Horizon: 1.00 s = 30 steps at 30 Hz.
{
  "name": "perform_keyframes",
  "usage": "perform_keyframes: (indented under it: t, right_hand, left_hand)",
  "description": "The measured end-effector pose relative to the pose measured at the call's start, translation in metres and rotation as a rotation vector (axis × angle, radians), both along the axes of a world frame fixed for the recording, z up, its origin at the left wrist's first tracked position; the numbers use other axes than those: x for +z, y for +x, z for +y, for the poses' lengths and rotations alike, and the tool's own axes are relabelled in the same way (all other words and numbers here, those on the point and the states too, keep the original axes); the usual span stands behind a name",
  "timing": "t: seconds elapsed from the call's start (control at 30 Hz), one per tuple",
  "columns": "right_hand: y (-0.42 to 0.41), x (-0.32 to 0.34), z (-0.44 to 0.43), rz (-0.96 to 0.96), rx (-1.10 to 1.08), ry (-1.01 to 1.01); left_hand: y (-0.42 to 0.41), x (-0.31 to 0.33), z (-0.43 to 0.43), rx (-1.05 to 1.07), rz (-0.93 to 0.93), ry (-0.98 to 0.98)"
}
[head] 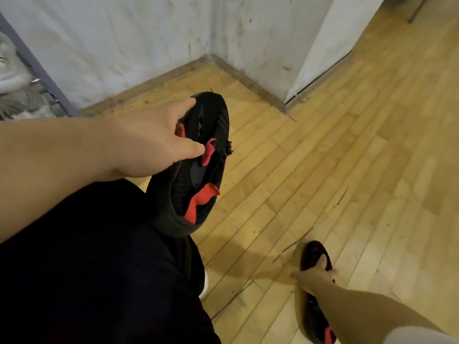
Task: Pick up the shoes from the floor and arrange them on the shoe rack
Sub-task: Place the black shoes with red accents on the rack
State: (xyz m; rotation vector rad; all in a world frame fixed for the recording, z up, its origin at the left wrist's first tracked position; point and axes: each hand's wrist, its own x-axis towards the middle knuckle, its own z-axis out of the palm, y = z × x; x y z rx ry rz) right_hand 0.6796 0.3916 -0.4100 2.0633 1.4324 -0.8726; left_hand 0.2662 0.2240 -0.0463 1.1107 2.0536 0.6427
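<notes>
My left hand (pixel 154 142) grips a black shoe with red tabs (pixel 198 175) by its opening and holds it in the air in the middle of the view, toe pointing away. Low on the right, my right hand (pixel 314 275) is closed on the matching black shoe (pixel 314 254), which lies on the wooden floor (pixel 347 170); my forearm hides its middle, and its red-tabbed heel (pixel 327 333) shows below. The shoe rack (pixel 37 70) is at the far left edge, with pale shoes (pixel 12 73) on it.
A scuffed white wall (pixel 124 45) meets another in a corner straight ahead. A white door or panel (pixel 330 45) stands at the upper right. My dark trouser leg (pixel 87 269) fills the lower left.
</notes>
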Motion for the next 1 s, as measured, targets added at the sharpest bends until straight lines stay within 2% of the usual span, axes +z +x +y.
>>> perform_keyframes:
  t: [0.07,0.2,0.33,0.5,0.63,0.77,0.87,0.93,1.0]
  right_hand:
    - [0.010,-0.016,-0.004,0.008,-0.040,0.017]
    - [0.015,-0.005,-0.010,-0.034,-0.020,0.053]
    - [0.017,0.007,-0.007,0.023,-0.042,0.096]
    - [-0.040,0.016,-0.041,0.087,0.371,0.192]
    - [-0.086,0.011,-0.064,0.195,0.532,0.157]
    - [-0.069,0.009,-0.072,0.000,0.666,0.070]
    - [-0.050,0.010,-0.073,-0.048,0.613,0.060]
    - [-0.054,0.017,-0.076,0.072,0.524,0.069]
    - [-0.075,0.035,-0.082,0.277,0.414,0.086]
  left_hand:
    - [0.005,0.001,0.003,0.007,-0.005,0.007]
    - [0.012,0.003,0.001,0.002,-0.052,0.036]
    - [0.009,-0.001,-0.002,0.027,-0.082,0.061]
    - [0.007,-0.003,-0.003,0.029,-0.081,0.054]
    - [0.009,-0.001,-0.005,-0.012,-0.102,0.057]
    - [0.005,0.000,-0.013,0.015,-0.119,0.073]
    - [-0.001,-0.001,-0.017,0.059,-0.097,0.057]
    - [-0.002,-0.001,-0.019,0.065,-0.105,0.064]
    - [-0.002,0.001,-0.019,0.051,-0.101,0.081]
